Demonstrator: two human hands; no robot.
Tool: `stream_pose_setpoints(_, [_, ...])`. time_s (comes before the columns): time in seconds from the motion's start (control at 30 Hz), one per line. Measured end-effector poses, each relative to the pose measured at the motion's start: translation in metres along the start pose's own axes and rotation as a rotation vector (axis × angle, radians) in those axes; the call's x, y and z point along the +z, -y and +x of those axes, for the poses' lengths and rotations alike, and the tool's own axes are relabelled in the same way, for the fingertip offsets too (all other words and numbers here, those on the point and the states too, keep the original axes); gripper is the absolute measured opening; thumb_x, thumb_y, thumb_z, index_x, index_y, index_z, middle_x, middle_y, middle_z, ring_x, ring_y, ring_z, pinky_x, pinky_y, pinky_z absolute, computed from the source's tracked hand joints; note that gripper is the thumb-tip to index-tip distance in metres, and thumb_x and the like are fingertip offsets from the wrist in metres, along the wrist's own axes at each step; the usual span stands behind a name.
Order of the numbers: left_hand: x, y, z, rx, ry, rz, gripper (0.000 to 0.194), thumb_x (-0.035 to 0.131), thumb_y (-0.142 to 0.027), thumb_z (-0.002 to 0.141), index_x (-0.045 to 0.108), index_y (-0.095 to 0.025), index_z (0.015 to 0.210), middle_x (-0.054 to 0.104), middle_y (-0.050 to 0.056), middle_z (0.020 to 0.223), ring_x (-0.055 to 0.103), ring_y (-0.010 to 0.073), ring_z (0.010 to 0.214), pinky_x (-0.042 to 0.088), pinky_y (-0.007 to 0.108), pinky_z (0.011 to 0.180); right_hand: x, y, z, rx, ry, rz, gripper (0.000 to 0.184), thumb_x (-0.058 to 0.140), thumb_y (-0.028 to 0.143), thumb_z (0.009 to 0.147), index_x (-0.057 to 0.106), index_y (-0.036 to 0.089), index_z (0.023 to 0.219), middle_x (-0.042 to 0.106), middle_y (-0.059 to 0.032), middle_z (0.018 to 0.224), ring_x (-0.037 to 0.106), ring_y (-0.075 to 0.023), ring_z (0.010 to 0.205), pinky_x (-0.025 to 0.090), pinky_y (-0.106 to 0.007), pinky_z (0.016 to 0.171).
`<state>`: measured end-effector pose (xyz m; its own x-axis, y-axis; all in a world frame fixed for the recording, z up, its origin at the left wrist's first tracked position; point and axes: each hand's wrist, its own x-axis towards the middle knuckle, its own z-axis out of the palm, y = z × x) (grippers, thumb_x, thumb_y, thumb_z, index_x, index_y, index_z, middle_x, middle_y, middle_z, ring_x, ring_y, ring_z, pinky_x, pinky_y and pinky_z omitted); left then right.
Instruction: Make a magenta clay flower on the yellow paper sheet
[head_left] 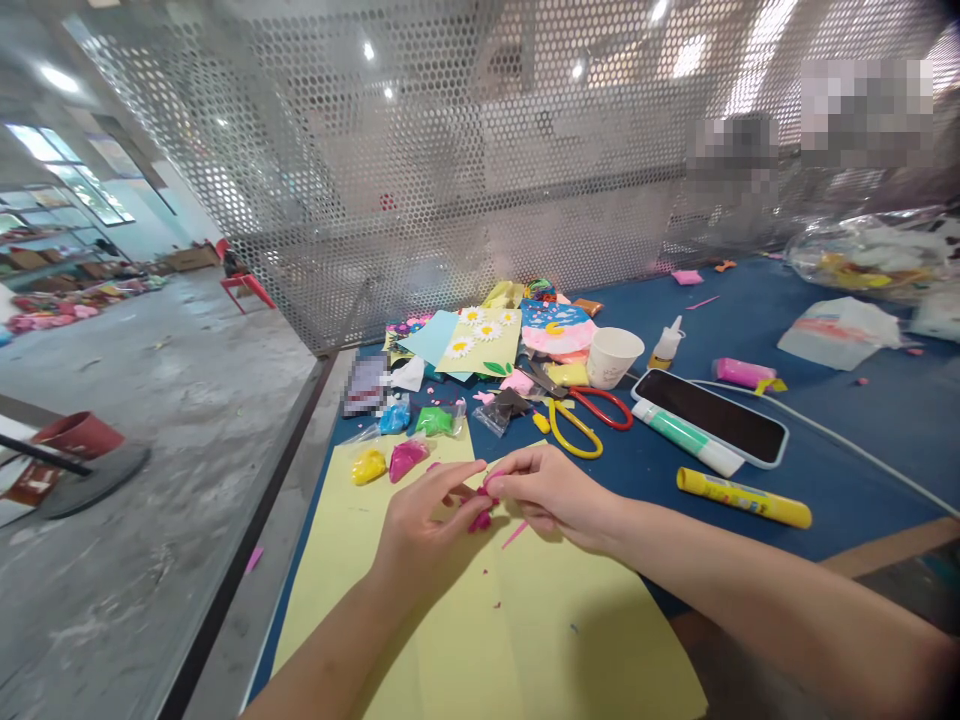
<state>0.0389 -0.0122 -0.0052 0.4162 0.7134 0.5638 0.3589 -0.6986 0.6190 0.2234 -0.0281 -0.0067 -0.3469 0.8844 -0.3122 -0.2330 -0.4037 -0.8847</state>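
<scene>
Over the pale yellow paper [420, 650], my left hand [416, 520] holds a small lump of magenta clay [480, 517] between thumb and fingers. Opposite it, my right hand [551, 497] is closed in a pinch on magenta clay at the lump's upper edge. The fingers partly hide the clay's shape. Under my right hand pokes out a thin pink pointed stick [514, 535]. Just beyond my left hand lie a magenta clay packet [407, 460] and a yellow clay packet [368, 467]. Tiny magenta crumbs dot the paper.
Behind are a green clay packet [436, 420], yellow-handled scissors [576, 432], red-handled scissors [606, 408], a paper cup [615, 358] and a daisy card [484, 345]. Rightward lie a phone [712, 415], a green-white tube [688, 438] and a yellow glue stick [744, 498]. A perforated metal screen [450, 150] stands behind.
</scene>
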Motion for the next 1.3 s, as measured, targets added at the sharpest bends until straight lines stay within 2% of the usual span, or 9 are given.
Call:
stream_pose_setpoints(0.13, [-0.001,0.000,0.001,-0.025,-0.025,0.014,0.023,0.067,-0.036,0.084,0.071,-0.022,0.101,0.076,0.004,0.086,0.069,0.0137,0.059,0.058,0.022,0.055,0.002,0.005,-0.005,0.044,0.088,0.023,0.033,0.079,0.039,0.069,0.067,0.016,0.089,0.038,0.0106,0.043,0.020,-0.0021,0.037,0.015,-0.018,0.034])
stream_pose_setpoints(0.2, [-0.002,0.001,0.001,-0.019,-0.035,0.028,0.020,0.066,-0.035,0.085,0.073,-0.021,0.098,0.076,0.004,0.085,0.069,0.0138,0.060,0.058,0.022,0.056,0.002,0.006,-0.007,0.076,0.154,0.080,0.028,0.074,0.041,0.075,0.060,0.017,0.078,0.032,0.0113,0.044,0.019,-0.0024,0.038,0.015,-0.017,0.035])
stream_pose_setpoints(0.33, [-0.005,0.004,0.000,0.001,-0.074,0.045,0.014,0.066,-0.030,0.086,0.076,-0.022,0.090,0.077,0.004,0.083,0.073,0.0174,0.068,0.060,0.024,0.063,-0.001,0.006,-0.007,0.124,0.239,0.171,0.042,0.056,0.045,0.089,0.038,0.018,0.061,0.028,0.0095,0.050,0.016,-0.0033,0.039,0.014,-0.016,0.035])
stream_pose_setpoints(0.43, [-0.006,0.003,0.000,0.002,-0.085,0.029,0.012,0.067,-0.028,0.085,0.077,-0.022,0.087,0.077,0.003,0.083,0.073,0.0185,0.070,0.061,0.026,0.066,-0.002,0.006,-0.006,0.165,0.269,0.212,0.040,0.048,0.046,0.093,0.040,0.018,0.066,0.026,0.0090,0.054,0.013,-0.0044,0.041,0.013,-0.016,0.035])
stream_pose_setpoints(0.57, [-0.006,0.001,0.001,-0.038,-0.054,-0.026,0.021,0.069,-0.031,0.082,0.075,-0.021,0.100,0.077,0.005,0.087,0.072,0.0181,0.062,0.061,0.027,0.056,0.001,0.009,-0.008,0.223,0.263,0.223,0.037,0.039,0.046,0.097,0.045,0.018,0.074,0.026,0.0088,0.056,0.010,-0.0055,0.041,0.011,-0.016,0.035])
stream_pose_setpoints(0.73, [-0.004,0.000,0.001,-0.029,-0.051,-0.028,0.012,0.068,-0.029,0.083,0.077,-0.023,0.088,0.077,0.003,0.082,0.073,0.0189,0.071,0.061,0.025,0.064,0.001,0.010,-0.009,0.218,0.315,0.236,0.037,0.038,0.046,0.097,0.041,0.019,0.072,0.029,0.0080,0.059,0.011,-0.0053,0.041,0.010,-0.016,0.034])
stream_pose_setpoints(0.83, [-0.002,0.000,0.001,-0.051,-0.041,-0.039,0.017,0.071,-0.031,0.081,0.076,-0.022,0.095,0.077,0.004,0.086,0.073,0.0186,0.070,0.059,0.025,0.061,0.001,0.010,-0.009,0.244,0.309,0.232,0.040,0.036,0.048,0.097,0.043,0.018,0.072,0.029,0.0081,0.059,0.011,-0.0053,0.041,0.011,-0.016,0.034])
stream_pose_setpoints(1.2, [0.003,-0.002,0.000,-0.082,-0.058,-0.103,0.009,0.067,-0.027,0.083,0.074,-0.022,0.080,0.076,0.002,0.079,0.071,0.0168,0.072,0.058,0.025,0.066,0.000,0.010,-0.010,0.339,0.399,0.203,0.044,0.047,0.055,0.090,0.042,0.018,0.067,0.026,0.0083,0.058,0.012,-0.0051,0.041,0.010,-0.016,0.033])
stream_pose_setpoints(1.3, [0.001,0.001,0.000,-0.119,-0.026,-0.078,0.017,0.071,-0.029,0.080,0.072,-0.022,0.096,0.076,0.003,0.090,0.071,0.0173,0.075,0.058,0.026,0.066,-0.002,0.009,-0.008,0.319,0.399,0.214,0.043,0.048,0.058,0.089,0.049,0.017,0.075,0.027,0.0083,0.059,0.013,-0.0050,0.042,0.010,-0.015,0.034])
